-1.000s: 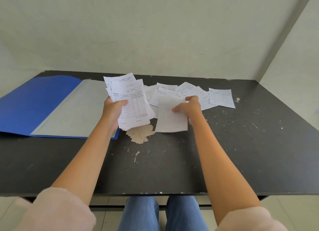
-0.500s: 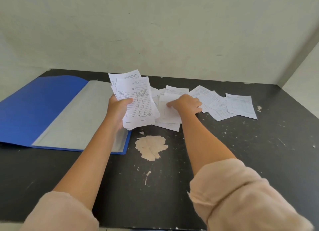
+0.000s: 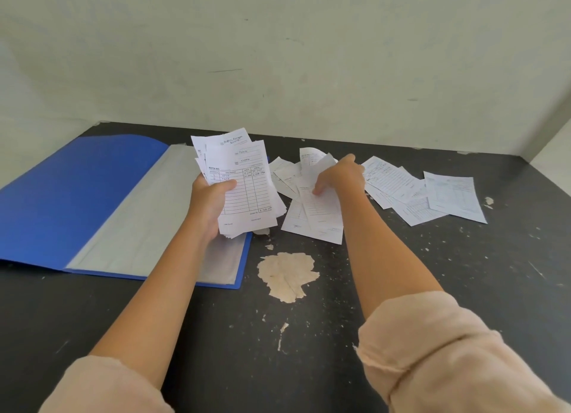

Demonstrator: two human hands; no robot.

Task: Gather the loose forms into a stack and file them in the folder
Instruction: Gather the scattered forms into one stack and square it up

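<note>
One open folder (image 3: pixel 77 196); left hand (image 3: pixel 210 205) grips one stack (image 3: pixel 244 193), right hand (image 3: pixel 340 177) pinches one loose form (image 3: pixel 321 210); overlapping other forms (image 3: pixel 401 190) defy counting.

folder (image 3: pixel 92 202) lies open on table (image 3: pixel 463 289) at left — loose forms (image 3: pixel 401 193) scattered to its right, toward the back wall (image 3: pixel 278 57); held stack (image 3: pixel 244 190) sits between them.

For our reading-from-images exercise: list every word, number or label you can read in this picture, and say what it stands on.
"NOTA NO.": printed on the top form of the stack in the left hand.
That form's handwriting and figures: too small to read.
Loose form pinched by the right hand, and scattered forms on the table: blurred, unreadable.
Blue folder: no text visible.
</note>
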